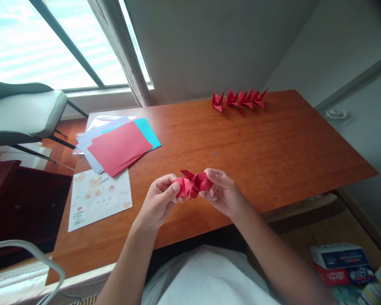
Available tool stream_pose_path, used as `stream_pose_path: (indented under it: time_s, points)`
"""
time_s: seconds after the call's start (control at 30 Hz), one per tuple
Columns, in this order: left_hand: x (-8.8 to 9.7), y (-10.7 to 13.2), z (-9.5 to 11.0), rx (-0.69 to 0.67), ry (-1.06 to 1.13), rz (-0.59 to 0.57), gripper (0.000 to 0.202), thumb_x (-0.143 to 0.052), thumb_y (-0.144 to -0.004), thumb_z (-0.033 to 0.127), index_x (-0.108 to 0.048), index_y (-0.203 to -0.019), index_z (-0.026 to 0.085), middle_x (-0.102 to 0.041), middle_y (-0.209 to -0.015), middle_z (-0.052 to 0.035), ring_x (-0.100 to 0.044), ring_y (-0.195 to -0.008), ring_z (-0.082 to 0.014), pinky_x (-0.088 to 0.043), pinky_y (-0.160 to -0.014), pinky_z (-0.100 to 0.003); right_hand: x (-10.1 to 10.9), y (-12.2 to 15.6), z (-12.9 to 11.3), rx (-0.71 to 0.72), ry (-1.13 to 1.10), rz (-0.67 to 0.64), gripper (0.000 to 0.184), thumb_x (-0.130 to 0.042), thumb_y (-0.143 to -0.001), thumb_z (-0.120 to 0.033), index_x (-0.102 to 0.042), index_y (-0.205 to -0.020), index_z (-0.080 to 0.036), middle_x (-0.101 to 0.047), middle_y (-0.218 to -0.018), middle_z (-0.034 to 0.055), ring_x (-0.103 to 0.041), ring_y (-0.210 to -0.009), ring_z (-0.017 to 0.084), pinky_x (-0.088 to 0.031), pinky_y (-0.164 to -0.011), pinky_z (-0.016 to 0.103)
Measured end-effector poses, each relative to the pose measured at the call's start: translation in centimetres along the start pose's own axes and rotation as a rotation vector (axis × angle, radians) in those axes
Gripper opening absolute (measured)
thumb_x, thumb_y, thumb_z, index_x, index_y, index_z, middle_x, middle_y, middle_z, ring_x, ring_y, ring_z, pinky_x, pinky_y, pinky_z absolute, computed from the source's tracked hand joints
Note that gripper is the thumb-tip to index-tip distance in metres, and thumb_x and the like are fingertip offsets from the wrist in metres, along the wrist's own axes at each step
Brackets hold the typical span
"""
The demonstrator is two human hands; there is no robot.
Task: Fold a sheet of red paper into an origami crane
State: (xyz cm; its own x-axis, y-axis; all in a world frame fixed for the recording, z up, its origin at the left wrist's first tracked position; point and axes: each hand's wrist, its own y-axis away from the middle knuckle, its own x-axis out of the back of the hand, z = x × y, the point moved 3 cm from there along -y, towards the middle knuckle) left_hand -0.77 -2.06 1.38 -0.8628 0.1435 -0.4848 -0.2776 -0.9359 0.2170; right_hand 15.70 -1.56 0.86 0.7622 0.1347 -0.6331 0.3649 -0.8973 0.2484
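Note:
A folded red origami crane (pixel 192 185) is held over the near part of the wooden table, its wings spread to either side. My left hand (pixel 161 198) pinches the left wing between thumb and fingers. With thumb and fingertips, my right hand (pixel 222 190) grips the right wing. One thin red point sticks up at the crane's far side. Part of each wing is hidden behind my fingers.
Several red origami cranes (pixel 238 99) stand in a row at the table's far edge. Red paper sheets (pixel 120 146) lie over blue and lilac ones on the left, with a bear-printed sheet (pixel 100 197) nearer me. A chair (pixel 25 112) stands beyond the left edge; boxes (pixel 343 262) lie lower right.

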Motion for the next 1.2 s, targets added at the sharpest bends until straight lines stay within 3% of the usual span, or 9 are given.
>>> stream_pose_path:
  time_s: [0.2,0.4,0.57,0.67,0.87,1.03,1.1,1.2]
  points:
    - [-0.3,0.0,-0.5,-0.022,0.084,0.024,0.041,-0.082,-0.076,0.048,-0.056,-0.066,0.018,-0.051,-0.053,0.0037,-0.044,-0.05,-0.0077,-0.033,-0.051,-0.021,-0.2,0.0,0.2,-0.014,-0.163,-0.031,0.045,-0.078,-0.082,-0.045,-0.05,-0.057,-0.019,-0.045,-0.047,-0.0069,-0.038,-0.042,0.006,-0.035,-0.043,0.019]
    - [-1.2,-0.5,-1.8,-0.084,0.311,0.123,0.043,-0.084,-0.074,0.047,-0.054,-0.066,0.016,-0.053,-0.057,0.005,-0.046,-0.052,-0.0051,-0.039,-0.053,-0.017,-0.5,-0.4,1.2,-0.001,-0.399,0.084,0.048,-0.085,-0.075,-0.044,-0.053,-0.053,-0.016,-0.051,-0.047,-0.0068,-0.045,-0.044,0.002,-0.037,-0.043,0.012]
    - [-0.8,-0.6,-1.6,-0.07,0.278,0.179,0.03,-0.082,-0.079,0.037,-0.063,-0.071,0.014,-0.062,-0.064,0.0013,-0.054,-0.058,-0.0063,-0.044,-0.056,-0.016,0.7,-0.5,1.2,0.08,-0.348,0.218,0.025,-0.088,-0.073,-0.031,-0.069,-0.076,-0.016,-0.07,-0.067,-0.0029,-0.061,-0.057,0.005,-0.048,-0.051,0.013]
    - [-0.1,-0.6,-1.4,-0.037,0.218,0.23,0.023,-0.083,-0.079,0.03,-0.067,-0.075,0.013,-0.065,-0.067,0.0002,-0.059,-0.062,-0.0072,-0.047,-0.059,-0.016,1.3,-0.4,0.7,0.115,-0.313,0.279,0.021,-0.089,-0.073,-0.026,-0.071,-0.082,-0.019,-0.075,-0.075,-0.0032,-0.066,-0.061,0.005,-0.053,-0.054,0.013]
    - [-0.1,-0.8,-2.0,0.026,0.474,0.304,0.023,-0.085,-0.076,0.022,-0.07,-0.091,0.014,-0.074,-0.085,-0.0008,-0.067,-0.07,-0.0069,-0.056,-0.066,-0.016,1.4,-0.5,1.0,0.117,-0.352,0.387,0.024,-0.09,-0.07,-0.025,-0.073,-0.085,-0.019,-0.079,-0.08,-0.0005,-0.072,-0.066,0.008,-0.06,-0.062,0.015]
    - [-1.3,-0.9,-2.5,0.123,0.7,0.414,0.004,-0.071,-0.089,0.017,-0.07,-0.092,0.016,-0.077,-0.087,-0.0019,-0.072,-0.075,-0.0099,-0.059,-0.068,-0.017,1.1,-0.7,1.1,0.12,-0.448,0.466,0.009,-0.08,-0.082,-0.018,-0.073,-0.088,-0.017,-0.08,-0.085,0.0025,-0.075,-0.075,0.01,-0.063,-0.07,0.018]
    - [-1.7,-0.9,-2.5,0.155,0.765,0.462,0.007,-0.063,-0.095,0.017,-0.069,-0.091,0.016,-0.077,-0.085,-0.0018,-0.073,-0.075,-0.0099,-0.06,-0.069,-0.018,0.8,-0.7,1.1,0.062,-0.522,0.468,0.002,-0.071,-0.09,-0.015,-0.073,-0.09,-0.016,-0.08,-0.085,0.0024,-0.075,-0.074,0.009,-0.063,-0.071,0.018]
    - [-2.2,-0.9,-2.1,0.168,0.809,0.491,0.015,-0.055,-0.1,0.018,-0.069,-0.093,0.016,-0.077,-0.083,-0.0012,-0.073,-0.071,-0.0092,-0.06,-0.068,-0.018,0.2,-0.7,0.9,-0.016,-0.606,0.445,0.016,-0.057,-0.098,-0.014,-0.072,-0.093,-0.015,-0.08,-0.081,0.0013,-0.074,-0.07,0.008,-0.062,-0.068,0.017]
